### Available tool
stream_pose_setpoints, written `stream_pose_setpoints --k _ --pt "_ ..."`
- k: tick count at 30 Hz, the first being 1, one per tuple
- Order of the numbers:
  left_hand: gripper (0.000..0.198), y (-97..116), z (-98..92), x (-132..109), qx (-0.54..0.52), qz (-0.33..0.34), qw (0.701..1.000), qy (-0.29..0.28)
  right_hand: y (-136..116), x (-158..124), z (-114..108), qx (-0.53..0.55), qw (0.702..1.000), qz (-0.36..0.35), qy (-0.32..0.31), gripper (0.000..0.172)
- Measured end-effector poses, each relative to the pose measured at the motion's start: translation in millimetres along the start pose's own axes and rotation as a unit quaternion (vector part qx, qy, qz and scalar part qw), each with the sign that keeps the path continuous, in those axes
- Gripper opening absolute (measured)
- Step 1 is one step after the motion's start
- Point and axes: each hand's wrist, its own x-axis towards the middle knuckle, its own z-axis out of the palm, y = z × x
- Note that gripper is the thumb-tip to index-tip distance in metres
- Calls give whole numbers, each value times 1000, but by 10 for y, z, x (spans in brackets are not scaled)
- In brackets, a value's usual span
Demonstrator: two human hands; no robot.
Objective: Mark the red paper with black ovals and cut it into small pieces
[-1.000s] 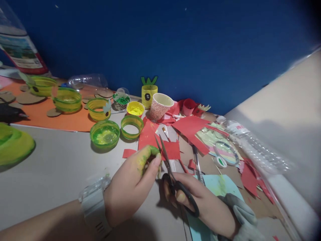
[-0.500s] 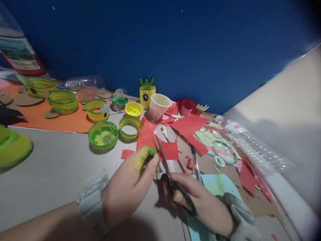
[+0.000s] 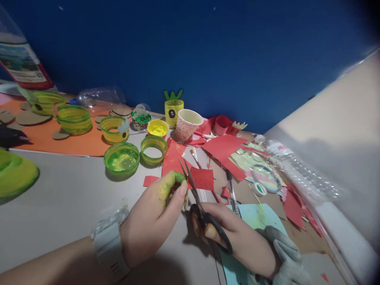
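Observation:
My left hand (image 3: 154, 213), its fingers stained green and yellow, pinches a small piece of red paper (image 3: 202, 179) between thumb and forefinger. Most of the grip is hidden behind the fingers. My right hand (image 3: 228, 229) has its fingers through the black handles of a pair of scissors (image 3: 196, 194). The blades point up and away, slightly parted, and cross the red paper right beside my left fingertips. A flat strip of red paper (image 3: 151, 181) lies on the table by my left knuckles.
Green-and-yellow painted rings and a bowl (image 3: 121, 160) stand to the left. Behind are a yellow paint cup (image 3: 158, 129), a patterned paper cup (image 3: 187, 126) and a yellow pineapple-like cup (image 3: 173, 113). Red scraps, a paintbrush (image 3: 194, 155) and a clear plastic bottle (image 3: 303, 168) lie on the right.
The red paper at the blades shows slightly farther to the right and sits at a slightly different angle. Both hands and the scissors stay nearly still; the view shifts a little.

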Motion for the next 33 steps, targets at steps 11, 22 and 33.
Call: stream_pose_setpoints --k 11,22,33 --pt "25 8 6 -1 -5 -2 1000 1 4 -3 25 23 1000 2 1 55" --pt "25 13 22 1 9 -7 1000 19 -12 3 7 20 1000 -6 0 55" --pt "28 47 58 36 -2 -20 1000 16 20 -7 7 27 1000 -14 1 56"
